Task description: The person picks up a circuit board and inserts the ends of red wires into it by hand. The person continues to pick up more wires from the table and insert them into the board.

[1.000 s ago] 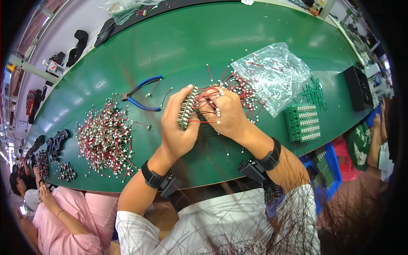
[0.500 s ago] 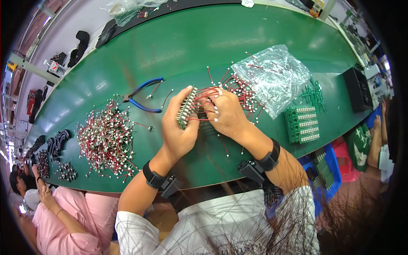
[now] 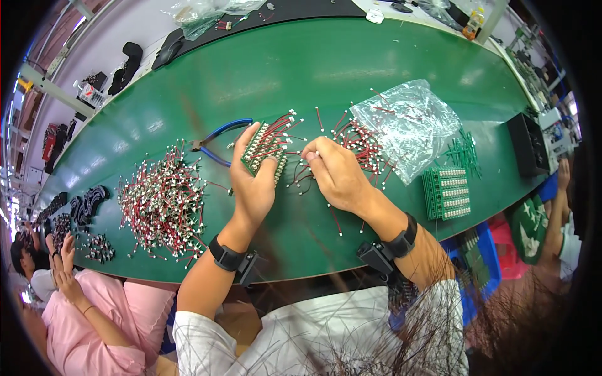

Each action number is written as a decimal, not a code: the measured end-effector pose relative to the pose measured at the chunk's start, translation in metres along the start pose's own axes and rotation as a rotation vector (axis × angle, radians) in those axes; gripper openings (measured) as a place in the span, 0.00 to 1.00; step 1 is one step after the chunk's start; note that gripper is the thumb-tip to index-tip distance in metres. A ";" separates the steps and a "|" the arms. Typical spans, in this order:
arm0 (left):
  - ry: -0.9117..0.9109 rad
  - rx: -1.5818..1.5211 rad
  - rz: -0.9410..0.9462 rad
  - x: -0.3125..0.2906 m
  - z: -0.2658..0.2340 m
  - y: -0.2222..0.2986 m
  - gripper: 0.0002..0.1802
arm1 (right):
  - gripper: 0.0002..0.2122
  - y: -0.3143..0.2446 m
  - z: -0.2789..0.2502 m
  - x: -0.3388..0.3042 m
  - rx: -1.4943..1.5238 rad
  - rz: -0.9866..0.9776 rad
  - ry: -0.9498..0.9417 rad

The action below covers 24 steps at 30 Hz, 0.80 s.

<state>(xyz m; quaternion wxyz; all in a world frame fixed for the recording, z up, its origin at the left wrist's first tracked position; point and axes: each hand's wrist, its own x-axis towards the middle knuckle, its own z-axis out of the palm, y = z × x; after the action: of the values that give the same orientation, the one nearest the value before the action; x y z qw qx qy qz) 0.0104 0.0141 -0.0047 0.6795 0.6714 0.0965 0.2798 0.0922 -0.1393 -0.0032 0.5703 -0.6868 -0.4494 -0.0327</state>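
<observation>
My left hand (image 3: 256, 191) is closed around the edges of a green circuit board panel (image 3: 256, 149) with rows of small white connectors. Short red wires with white plugs (image 3: 276, 133) fan out from the panel toward the right. My right hand (image 3: 342, 175) is just right of the panel, thumb and fingers pinched on a thin wire lead (image 3: 295, 153); its far end is partly hidden by the fingers. Beyond that hand lies a loose pile of red wire leads (image 3: 362, 141). Blue-handled cutters (image 3: 216, 133) rest left of the panel, partly behind my left hand.
A large heap of small wired boards (image 3: 164, 203) covers the table's left part. To the right are a clear plastic bag (image 3: 411, 125), stacked green panels (image 3: 446, 194), green strips (image 3: 463, 153) and a black bin (image 3: 527, 145). A co-worker in pink (image 3: 103, 313) sits at the left.
My left hand has tilted the panel so its connector face shows more, with wires now pointing up and right. My right hand has drawn back from the wires, pinching one lead.
</observation>
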 end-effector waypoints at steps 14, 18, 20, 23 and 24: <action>-0.084 -0.099 -0.041 -0.010 0.010 0.004 0.30 | 0.08 -0.010 0.001 -0.001 0.227 0.255 -0.085; -0.086 -0.091 -0.040 -0.011 0.011 0.004 0.31 | 0.06 -0.012 0.000 -0.001 0.187 0.290 -0.083; -0.084 -0.076 -0.035 -0.011 0.011 0.003 0.31 | 0.05 -0.015 -0.001 -0.001 0.163 0.308 -0.096; -0.085 -0.058 -0.025 -0.011 0.010 0.003 0.31 | 0.05 -0.018 -0.001 -0.001 0.140 0.334 -0.119; -0.089 -0.051 -0.023 -0.011 0.010 0.004 0.30 | 0.05 -0.019 -0.001 -0.001 0.146 0.343 -0.128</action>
<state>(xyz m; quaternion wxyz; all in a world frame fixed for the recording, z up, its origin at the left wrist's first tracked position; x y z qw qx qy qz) 0.0058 -0.0002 -0.0028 0.7031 0.6645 0.0667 0.2443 0.0796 -0.1412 0.0112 0.5861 -0.7109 -0.3621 0.1415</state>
